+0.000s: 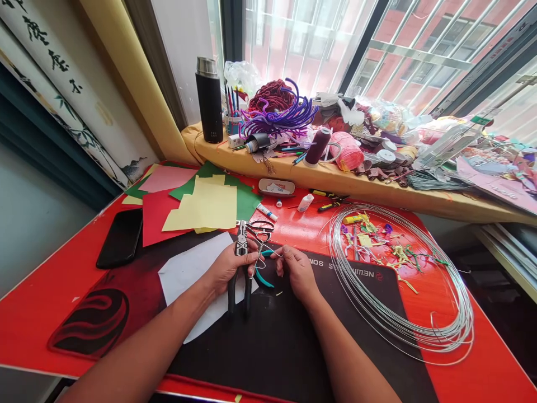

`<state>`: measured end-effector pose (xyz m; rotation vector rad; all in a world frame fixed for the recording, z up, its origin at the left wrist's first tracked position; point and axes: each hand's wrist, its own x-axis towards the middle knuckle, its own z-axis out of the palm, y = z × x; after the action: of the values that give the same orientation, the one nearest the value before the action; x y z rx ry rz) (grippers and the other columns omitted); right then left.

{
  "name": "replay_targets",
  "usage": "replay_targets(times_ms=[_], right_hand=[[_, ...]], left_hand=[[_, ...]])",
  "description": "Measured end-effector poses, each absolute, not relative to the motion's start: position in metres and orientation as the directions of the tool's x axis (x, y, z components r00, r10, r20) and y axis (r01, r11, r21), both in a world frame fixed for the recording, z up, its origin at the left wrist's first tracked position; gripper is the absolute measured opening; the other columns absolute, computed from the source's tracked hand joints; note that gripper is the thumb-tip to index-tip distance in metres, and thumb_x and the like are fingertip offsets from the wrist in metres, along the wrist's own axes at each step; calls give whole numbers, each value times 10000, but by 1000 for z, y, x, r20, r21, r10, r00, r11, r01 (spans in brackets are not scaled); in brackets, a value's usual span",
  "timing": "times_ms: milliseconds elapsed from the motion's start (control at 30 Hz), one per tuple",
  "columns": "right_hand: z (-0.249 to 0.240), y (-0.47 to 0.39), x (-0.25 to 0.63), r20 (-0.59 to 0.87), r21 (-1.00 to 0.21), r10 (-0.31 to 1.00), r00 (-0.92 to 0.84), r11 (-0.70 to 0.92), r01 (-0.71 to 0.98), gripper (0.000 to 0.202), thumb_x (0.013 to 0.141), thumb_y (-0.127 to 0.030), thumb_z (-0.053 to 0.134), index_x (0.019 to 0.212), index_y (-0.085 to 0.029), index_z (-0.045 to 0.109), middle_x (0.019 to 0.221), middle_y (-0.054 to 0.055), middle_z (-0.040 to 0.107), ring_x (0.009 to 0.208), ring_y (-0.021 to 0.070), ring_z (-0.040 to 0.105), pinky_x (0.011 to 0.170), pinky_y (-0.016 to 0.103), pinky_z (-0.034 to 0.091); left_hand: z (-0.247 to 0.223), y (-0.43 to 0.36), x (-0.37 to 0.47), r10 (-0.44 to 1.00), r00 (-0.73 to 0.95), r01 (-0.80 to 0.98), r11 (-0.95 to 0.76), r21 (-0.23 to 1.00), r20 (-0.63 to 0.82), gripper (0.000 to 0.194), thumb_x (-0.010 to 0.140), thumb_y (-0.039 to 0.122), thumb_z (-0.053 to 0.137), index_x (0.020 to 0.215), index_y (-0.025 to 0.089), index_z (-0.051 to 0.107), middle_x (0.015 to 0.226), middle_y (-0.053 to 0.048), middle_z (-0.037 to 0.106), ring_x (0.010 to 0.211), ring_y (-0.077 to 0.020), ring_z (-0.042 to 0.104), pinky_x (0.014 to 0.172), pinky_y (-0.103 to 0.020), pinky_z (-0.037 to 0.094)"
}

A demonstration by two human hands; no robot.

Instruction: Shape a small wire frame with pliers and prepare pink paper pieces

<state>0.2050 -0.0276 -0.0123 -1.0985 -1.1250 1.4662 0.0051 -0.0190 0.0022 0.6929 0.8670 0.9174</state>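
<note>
My left hand (229, 266) is closed, thumb and fingertips pinching a thin bent wire (260, 247) over the dark mat. The wire has a twisted stretch and a loop, and its free end runs toward my right hand (296, 272). There, curled fingers pinch the wire's end. Black-handled pliers (242, 243) show above and below my left hand, jaws pointing away; whether that hand also grips them I cannot tell. Teal-handled pliers (264, 278) lie between my hands, partly hidden. Scissors (264, 226) rest just beyond. White paper (197, 285) lies beneath my left forearm.
A big wire coil (465, 313) lies at right around colourful scraps (394, 252). Coloured paper sheets (205, 207) and a black phone (119, 238) are at left. Beyond, a glue bottle (305, 202) stands before a sill with a thermos (208, 101) and craft supplies.
</note>
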Motion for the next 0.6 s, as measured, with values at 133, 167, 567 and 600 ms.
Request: replay_targets(times_ms=[133,167,567,600], right_hand=[[-13,-27,204,-87,-985,985,-150,-108,-134,477,923,-620,632,836,-162,737,568,-16,555,504,127,505,524,261,396],[-13,-27,204,-91,-985,984,-151,-111,-135,480,924,-621,630,839,-162,740,565,-17,553,505,127,504,525,261,397],[-15,-27,204,-99,-979,986,-137,-120,-163,473,924,-615,637,830,-161,730,571,-13,559,505,124,506,518,256,394],[-15,-27,204,-93,-981,986,-139,-115,-158,470,924,-612,640,831,-160,730,572,-13,559,505,123,506,518,255,394]], left_hand=[[1,-19,4,884,337,-375,441,816,-323,437,728,331,889,990,170,579,831,-41,733,498,-97,589,533,-242,485],[1,-19,4,885,339,-373,437,818,-318,434,729,332,888,987,170,579,831,-42,733,499,-97,588,534,-241,484],[0,-18,5,886,341,-381,437,815,-315,434,729,327,891,990,169,582,831,-31,724,516,-97,596,538,-236,491],[0,-18,5,886,339,-382,437,814,-317,438,727,328,892,990,168,581,831,-31,724,515,-96,595,537,-235,491]])
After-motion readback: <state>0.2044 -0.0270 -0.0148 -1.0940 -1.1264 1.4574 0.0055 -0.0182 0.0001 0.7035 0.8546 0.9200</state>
